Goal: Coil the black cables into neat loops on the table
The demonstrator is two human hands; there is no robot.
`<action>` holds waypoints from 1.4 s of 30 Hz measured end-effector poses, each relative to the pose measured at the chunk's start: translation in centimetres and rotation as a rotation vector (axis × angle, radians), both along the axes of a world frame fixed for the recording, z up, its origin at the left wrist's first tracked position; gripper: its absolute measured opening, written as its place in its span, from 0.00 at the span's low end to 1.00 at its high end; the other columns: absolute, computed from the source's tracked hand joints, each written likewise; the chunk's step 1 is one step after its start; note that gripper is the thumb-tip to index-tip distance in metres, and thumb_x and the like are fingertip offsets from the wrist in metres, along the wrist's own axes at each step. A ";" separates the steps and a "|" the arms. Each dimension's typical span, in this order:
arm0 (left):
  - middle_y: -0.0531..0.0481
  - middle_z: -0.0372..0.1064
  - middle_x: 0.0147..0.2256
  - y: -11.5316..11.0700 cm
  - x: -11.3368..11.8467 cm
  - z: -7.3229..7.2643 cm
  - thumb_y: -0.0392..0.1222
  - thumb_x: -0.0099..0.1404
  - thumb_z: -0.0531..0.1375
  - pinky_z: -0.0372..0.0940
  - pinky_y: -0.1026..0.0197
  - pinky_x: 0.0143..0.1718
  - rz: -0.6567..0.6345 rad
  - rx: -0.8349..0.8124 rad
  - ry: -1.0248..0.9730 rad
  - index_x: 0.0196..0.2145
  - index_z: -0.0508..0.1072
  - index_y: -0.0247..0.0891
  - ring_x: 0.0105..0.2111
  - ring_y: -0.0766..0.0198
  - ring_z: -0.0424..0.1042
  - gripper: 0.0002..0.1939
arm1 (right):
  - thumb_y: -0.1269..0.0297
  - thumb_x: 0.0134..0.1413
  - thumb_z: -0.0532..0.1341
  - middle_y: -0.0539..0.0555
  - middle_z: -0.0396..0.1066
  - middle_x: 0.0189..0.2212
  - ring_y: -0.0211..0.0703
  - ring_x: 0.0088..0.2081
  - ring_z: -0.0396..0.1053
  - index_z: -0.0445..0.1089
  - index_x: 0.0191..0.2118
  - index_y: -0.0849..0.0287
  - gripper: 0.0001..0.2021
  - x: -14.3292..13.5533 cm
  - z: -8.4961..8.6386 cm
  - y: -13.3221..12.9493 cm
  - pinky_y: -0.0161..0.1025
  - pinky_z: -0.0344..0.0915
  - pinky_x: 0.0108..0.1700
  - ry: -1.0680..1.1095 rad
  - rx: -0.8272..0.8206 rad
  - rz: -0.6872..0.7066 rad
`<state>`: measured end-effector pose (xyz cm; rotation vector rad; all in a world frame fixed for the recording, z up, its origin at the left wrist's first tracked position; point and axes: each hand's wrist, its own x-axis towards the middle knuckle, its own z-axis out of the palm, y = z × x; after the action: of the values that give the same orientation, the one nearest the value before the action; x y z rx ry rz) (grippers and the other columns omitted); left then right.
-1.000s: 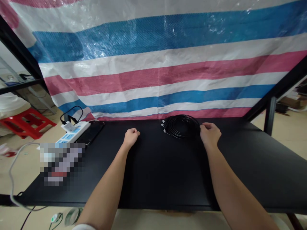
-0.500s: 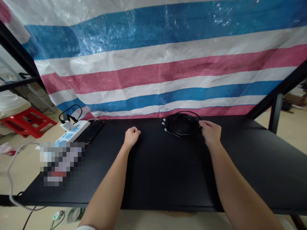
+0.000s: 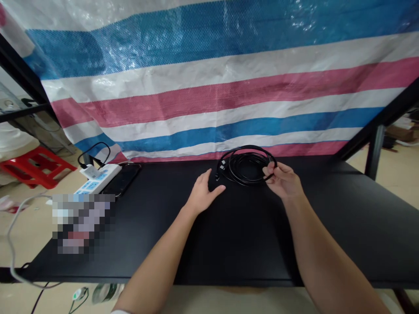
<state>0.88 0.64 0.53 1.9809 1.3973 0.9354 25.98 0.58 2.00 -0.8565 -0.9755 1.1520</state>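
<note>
Loops of black cable lie coiled near the back of the black tabletop, some of them raised at the right. My right hand pinches the lifted loops at their right side between thumb and fingers. Just left of the coil, my left hand is spread, thumb apart from the fingers, holding nothing. Close to its fingertips are a dark cable plug and small pale connector ends.
On the left of the tabletop sit a white power strip with an adapter plugged in, a dark phone and a blurred-out item. A striped plastic sheet hangs behind. A red stool stands on the floor at left.
My left hand has opened from a closed fist and moved right, towards the coil. My right hand has turned, and part of the cable has come up with it.
</note>
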 end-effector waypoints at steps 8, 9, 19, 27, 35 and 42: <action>0.59 0.62 0.18 0.8 0.3 0.4 0.43 0.58 0.60 0.60 0.67 0.21 0.180 -0.124 -0.627 0.31 0.64 0.40 0.17 0.71 0.63 0.07 | 0.56 0.25 0.71 0.52 0.71 0.20 0.34 0.18 0.55 0.75 0.25 0.53 0.13 -1.0 0.1 0.0 0.33 0.46 0.16 -0.057 0.004 0.092; 0.62 0.57 0.16 1.0 -0.1 0.7 0.44 0.57 0.61 0.55 0.69 0.17 0.225 -0.163 -0.742 0.29 0.62 0.41 0.14 0.73 0.57 0.10 | 0.53 0.27 0.69 0.53 0.73 0.22 0.34 0.17 0.53 0.75 0.26 0.53 0.14 -0.8 0.1 -0.1 0.34 0.46 0.16 -0.046 0.021 0.078; 0.62 0.35 0.12 1.9 -7.5 3.5 0.65 0.60 0.50 0.38 0.68 0.10 0.280 -0.439 -1.462 0.16 0.48 0.40 0.10 0.74 0.38 0.29 | 0.64 0.33 0.59 0.47 0.62 0.13 0.34 0.13 0.51 0.67 0.19 0.55 0.02 2.0 -0.4 0.9 0.35 0.49 0.16 0.043 -0.121 -0.632; 0.60 0.37 0.13 2.1 -9.2 2.5 0.63 0.65 0.44 0.41 0.69 0.11 0.218 -0.395 -1.692 0.15 0.46 0.40 0.11 0.74 0.39 0.30 | 0.66 0.36 0.61 0.56 0.73 0.28 0.53 0.35 0.68 0.74 0.33 0.56 0.12 3.1 -3.4 2.5 0.54 0.64 0.43 -0.851 -0.272 -0.910; 0.61 0.37 0.13 2.4 -8.1 2.9 0.58 0.65 0.49 0.39 0.69 0.10 0.420 -0.466 -1.501 0.16 0.50 0.40 0.10 0.74 0.40 0.26 | 0.56 0.44 0.57 0.55 0.73 0.26 0.50 0.33 0.70 0.73 0.33 0.57 0.13 1.3 -1.5 1.4 0.46 0.64 0.41 -0.874 -0.205 -0.825; 0.60 0.49 0.13 2.6 -7.2 2.5 0.54 0.64 0.54 0.48 0.69 0.13 0.524 -0.322 -1.233 0.18 0.55 0.39 0.11 0.73 0.50 0.22 | 0.58 0.37 0.59 0.49 0.66 0.14 0.41 0.18 0.62 0.63 0.19 0.54 0.07 0.6 -0.5 1.0 0.38 0.59 0.22 -0.454 -0.189 -0.755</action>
<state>-6.34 3.27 3.03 0.4890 1.1390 1.6100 26.59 1.62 1.52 -1.5195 -0.7857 0.4028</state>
